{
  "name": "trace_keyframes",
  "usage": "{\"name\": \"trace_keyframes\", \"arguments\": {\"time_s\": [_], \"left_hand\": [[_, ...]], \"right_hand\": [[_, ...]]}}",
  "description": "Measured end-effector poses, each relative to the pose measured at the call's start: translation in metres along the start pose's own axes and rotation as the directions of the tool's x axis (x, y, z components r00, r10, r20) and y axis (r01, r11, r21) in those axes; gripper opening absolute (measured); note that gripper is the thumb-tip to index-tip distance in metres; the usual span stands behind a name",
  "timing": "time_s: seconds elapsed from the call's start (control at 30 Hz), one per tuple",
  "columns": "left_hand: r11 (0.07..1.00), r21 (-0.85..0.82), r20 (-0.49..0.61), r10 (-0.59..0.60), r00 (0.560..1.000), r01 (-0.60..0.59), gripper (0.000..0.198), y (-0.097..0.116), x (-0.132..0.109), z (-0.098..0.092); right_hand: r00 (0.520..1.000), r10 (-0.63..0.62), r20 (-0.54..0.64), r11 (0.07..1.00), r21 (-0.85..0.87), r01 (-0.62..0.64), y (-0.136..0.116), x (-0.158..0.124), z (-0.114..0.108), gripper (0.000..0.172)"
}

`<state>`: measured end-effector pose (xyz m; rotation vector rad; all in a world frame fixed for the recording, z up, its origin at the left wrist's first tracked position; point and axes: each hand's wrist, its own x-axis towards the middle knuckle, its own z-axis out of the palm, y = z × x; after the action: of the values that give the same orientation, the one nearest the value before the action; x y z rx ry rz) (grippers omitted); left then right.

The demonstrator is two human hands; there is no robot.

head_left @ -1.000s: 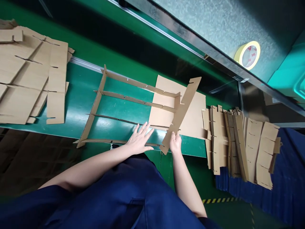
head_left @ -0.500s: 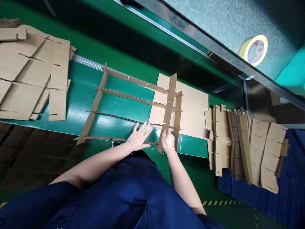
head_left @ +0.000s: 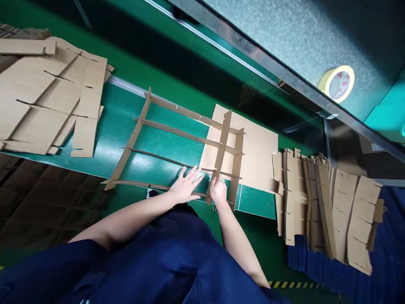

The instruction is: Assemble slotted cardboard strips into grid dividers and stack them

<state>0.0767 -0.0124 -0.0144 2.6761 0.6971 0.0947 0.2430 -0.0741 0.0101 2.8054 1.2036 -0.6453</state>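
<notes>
Broadly, a green bench (head_left: 104, 139) runs across the view from left to right. At its far left lies a stack of flat cardboard blanks (head_left: 41, 93), fanned and overlapping. In the middle stands a cardboard lattice (head_left: 177, 133) made of long strips on edge, joined by a crosspiece at the left end and another crosspiece (head_left: 236, 173) towards the right. The lattice's right part rests on a plain cardboard sheet (head_left: 259, 156) that lies flat on the bench. Right of that sheet, well apart from both hands, a pile of slotted strips (head_left: 325, 202) hangs over the bench's near edge.

Inside the lattice, just left of the right-hand crosspiece, a cross strip (head_left: 221, 147) stands on edge across the long strips, tilted a little, with its far end at the farthest strip and its near end at the nearest one. The right hand (head_left: 219, 191) is closed on that near end — fingers curled round the cardboard, so the strip runs up and away from the knuckles. The left hand (head_left: 185, 188) lies just beside it to the left, open and flat with fingers spread. It presses on the nearest long strip and holds nothing. The two hands are near each other but not touching.

Smallest of all, a roll of yellow tape (head_left: 337, 83) sits on the grey ledge beyond the bench, at upper right.
</notes>
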Motion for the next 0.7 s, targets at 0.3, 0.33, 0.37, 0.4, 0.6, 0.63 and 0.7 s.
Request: {"name": "trace_keyframes", "arguments": {"time_s": [0.3, 0.33, 0.37, 0.4, 0.6, 0.63, 0.7], "left_hand": [[1.000, -0.007, -0.002, -0.017, 1.000, 0.017, 0.095, 0.004, 0.000, -0.002], [1.000, -0.020, -0.009, -0.014, 1.000, 0.014, 0.097, 0.004, 0.001, -0.004], [0.999, -0.033, -0.018, -0.004, 1.000, 0.003, 0.097, 0.005, 0.002, -0.007], [0.999, -0.044, -0.027, 0.021, 0.999, -0.022, 0.096, 0.006, 0.004, -0.009], [0.960, -0.080, 0.013, 0.270, 0.963, -0.268, 0.027, 0.015, 0.015, -0.005], [0.960, -0.087, 0.025, 0.270, 0.962, -0.267, 0.019, 0.017, 0.016, -0.002], [0.959, -0.100, 0.031, 0.269, 0.963, -0.264, 0.019, 0.017, 0.015, 0.003]], "right_hand": [[1.000, 0.021, 0.012, 0.991, -0.129, -0.019, 0.001, -0.001, -0.003, 0.035], [1.000, 0.018, 0.024, 0.992, -0.127, -0.014, 0.001, -0.001, -0.005, 0.035], [0.999, 0.012, 0.035, 0.993, -0.121, -0.007, 0.001, 0.000, -0.006, 0.035], [0.999, 0.004, 0.044, 0.994, -0.114, 0.001, 0.001, 0.000, -0.007, 0.035], [0.999, 0.022, 0.030, 0.993, -0.118, -0.018, -0.001, 0.000, -0.004, 0.036], [0.999, 0.022, 0.023, 0.993, -0.120, -0.019, -0.001, 0.000, -0.002, 0.036], [1.000, 0.012, 0.026, 0.993, -0.114, -0.009, 0.000, 0.000, -0.001, 0.036]]}}
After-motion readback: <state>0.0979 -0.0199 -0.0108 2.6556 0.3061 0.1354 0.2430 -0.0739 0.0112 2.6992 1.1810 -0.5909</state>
